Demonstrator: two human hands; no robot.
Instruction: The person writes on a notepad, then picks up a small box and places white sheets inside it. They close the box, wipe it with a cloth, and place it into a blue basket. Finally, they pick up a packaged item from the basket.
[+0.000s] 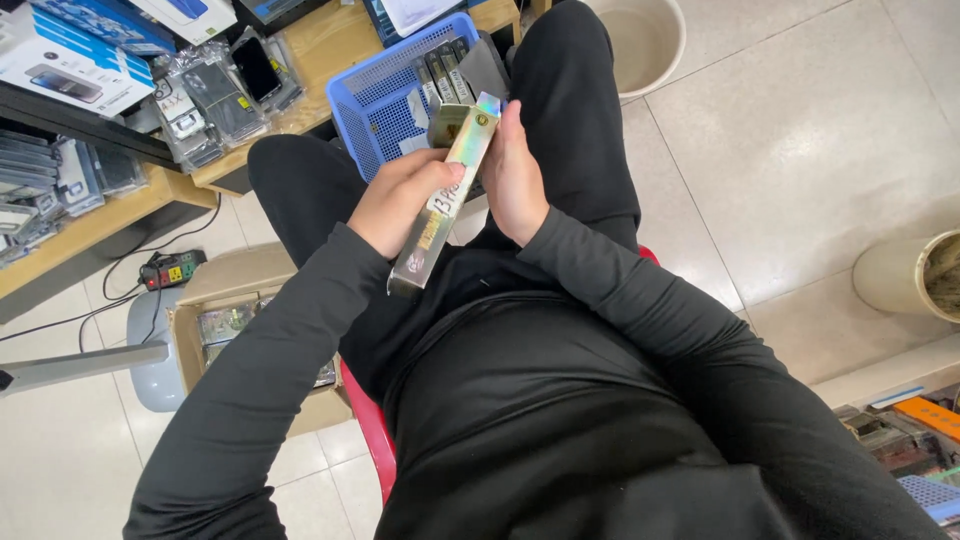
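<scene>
Left hand (400, 205) and right hand (515, 180) grip a shiny flat box (447, 190) over a blue basket (395, 95).

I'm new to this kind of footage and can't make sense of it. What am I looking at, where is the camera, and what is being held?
The one picture comes from a camera on a seated person's head, looking down at their lap. Both hands grip a long shiny flat box: the left hand on its side, the right hand near its open top flap. Just beyond the knees a blue plastic basket holds similar packs. A wooden bench carries bagged phone parts, and a cardboard box sits on the tiled floor.
</scene>
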